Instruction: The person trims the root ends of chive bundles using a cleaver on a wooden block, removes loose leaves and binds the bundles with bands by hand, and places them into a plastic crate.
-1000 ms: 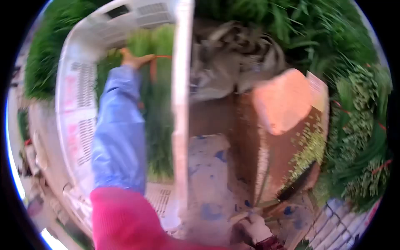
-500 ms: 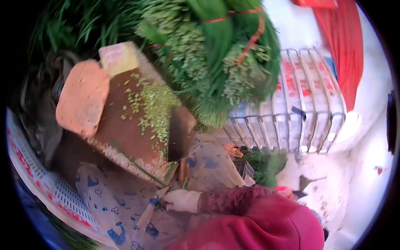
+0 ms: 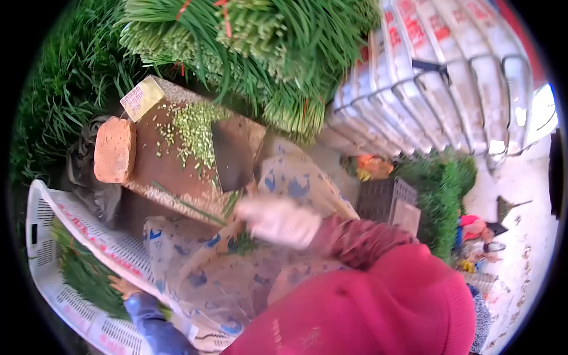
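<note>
My right hand [image 3: 278, 222], in a whitish glove and smeared by motion, is beside the near edge of a brown cutting board [image 3: 177, 168]. Its fingers cannot be made out. A dark cleaver blade [image 3: 234, 160] lies on the board, its handle end close to my glove. Chopped green stalks [image 3: 192, 133] are spread along the blade. A few long green stalks [image 3: 189, 204] lie across the board's near edge, and green leaves [image 3: 242, 242] show below the glove. My left hand is out of view.
An orange brick [image 3: 115, 151] and a yellow box [image 3: 142, 99] sit on the board. Tied green bunches [image 3: 260, 41] are piled behind. A white wire-framed crate [image 3: 438, 89] stands right. Another person's bare hand [image 3: 123, 287] reaches into a white basket [image 3: 94, 234] of greens.
My right hand has risen slightly toward the board's edge and is now blurred. The view has shifted, bringing the basket's inside and the blue-sleeved person's hand into sight. The cleaver stays on the board.
</note>
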Available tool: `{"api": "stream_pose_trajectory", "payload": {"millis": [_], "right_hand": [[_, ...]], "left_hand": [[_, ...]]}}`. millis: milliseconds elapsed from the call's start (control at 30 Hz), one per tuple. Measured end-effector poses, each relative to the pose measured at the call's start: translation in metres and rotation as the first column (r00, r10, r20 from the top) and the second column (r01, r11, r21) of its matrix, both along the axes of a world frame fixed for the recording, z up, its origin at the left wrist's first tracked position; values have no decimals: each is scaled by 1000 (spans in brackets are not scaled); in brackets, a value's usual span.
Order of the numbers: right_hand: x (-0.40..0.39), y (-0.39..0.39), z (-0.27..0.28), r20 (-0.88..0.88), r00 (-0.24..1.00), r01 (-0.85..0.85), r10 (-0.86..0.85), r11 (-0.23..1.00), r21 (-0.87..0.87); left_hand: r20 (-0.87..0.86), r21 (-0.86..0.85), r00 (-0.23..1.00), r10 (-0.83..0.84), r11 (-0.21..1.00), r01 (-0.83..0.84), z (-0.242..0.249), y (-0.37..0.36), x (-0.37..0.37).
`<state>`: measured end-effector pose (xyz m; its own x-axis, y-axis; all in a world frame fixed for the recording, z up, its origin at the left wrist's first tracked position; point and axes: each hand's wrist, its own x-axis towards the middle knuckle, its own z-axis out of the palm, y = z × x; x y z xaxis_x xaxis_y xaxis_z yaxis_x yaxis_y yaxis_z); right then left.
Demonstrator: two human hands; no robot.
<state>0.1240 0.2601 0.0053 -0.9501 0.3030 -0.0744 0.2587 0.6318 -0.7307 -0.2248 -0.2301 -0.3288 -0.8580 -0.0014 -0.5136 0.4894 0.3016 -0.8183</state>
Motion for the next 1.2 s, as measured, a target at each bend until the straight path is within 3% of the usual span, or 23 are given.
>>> {"api": "stream_pose_trajectory", "payload": {"millis": [33, 67, 100, 133, 167, 200, 233, 300, 333, 367, 433, 500, 633, 700, 767, 833, 867, 900, 967, 1033, 1100, 1167, 1200], "right_hand": [[10, 21, 23, -49, 982, 188, -184, 978, 88], [28, 44, 32, -103, 914, 405, -393, 903, 142], [43, 60, 42, -156, 737, 615, -658, 748, -250], [75, 90, 22, -181, 648, 734, -740, 670, -111], [110, 115, -7, -184, 517, 823, -836, 544, -162], [144, 126, -23, -172, 507, 862, -845, 502, 75], [182, 132, -39, 110, 463, 861, -880, 476, 180], [245, 122, -101, 643, 420, 547, -641, 744, 384], [274, 109, -135, 810, 384, 313, -443, 888, 338], [280, 91, -151, 887, 351, 229, -302, 946, 231], [263, 67, -162, 924, 337, 226, -179, 968, 105], [247, 58, -162, 922, 355, 257, -156, 964, 64], [248, 53, -163, 913, 385, 310, -133, 951, 8], [251, 50, -161, 912, 392, 329, -119, 944, -19], [255, 50, -156, 917, 386, 342, -100, 939, -41], [254, 54, -153, 925, 371, 354, -79, 933, -62], [250, 59, -153, 930, 361, 349, -64, 934, -71], [247, 63, -152, 936, 347, 356, -55, 931, -78], [237, 72, -151, 949, 314, 339, -23, 937, -89], [224, 82, -145, 957, 291, 318, 10, 942, -107], [216, 87, -137, 958, 286, 306, 31, 944, -122], [209, 87, -129, 951, 308, 317, 28, 939, -131], [205, 89, -129, 946, 323, 311, 35, 940, -141]], "left_hand": [[64, 237, 932, 357, 902, -362, 119, 88, 43], [166, 533, 781, 602, 611, -585, 208, 144, 77], [133, 600, 812, 568, 605, -523, 222, 140, 89], [107, 754, 878, 467, 537, -378, 234, 132, 96], [64, 877, 923, 380, 420, -234, 246, 124, 107], [119, 974, 956, 269, 156, -165, 265, 127, 114], [133, 984, 980, 149, -136, -112, 284, 146, 123], [291, 799, 955, -54, -535, -274, 325, 204, 157], [281, 729, 937, -208, -588, -349, 335, 233, 175], [256, 652, 896, -363, -619, -437, 344, 260, 194], [305, 869, 826, -474, -218, -445, 359, 301, 217], [438, 887, 697, -569, 145, -439, 339, 320, 237], [474, 878, 613, -632, 389, -278, 285, 319, 267], [697, 663, 506, -509, 727, -181, 292, 343, 268], [716, 632, 544, -437, 738, -239, 285, 353, 267], [376, 916, 596, -709, 384, -120, 266, 349, 272], [361, 886, 593, -719, 464, 23, 260, 350, 274], [365, 883, 616, -699, 469, 9, 257, 352, 271], [654, 662, 537, -533, 747, -66, 264, 359, 272], [699, 633, 526, -484, 762, -139, 255, 361, 261], [945, 208, 319, -67, 879, -429, 259, 383, 233], [951, 230, 285, -119, 889, -395, 273, 404, 203], [951, 291, 247, -184, 804, -519, 263, 396, 196]]}}
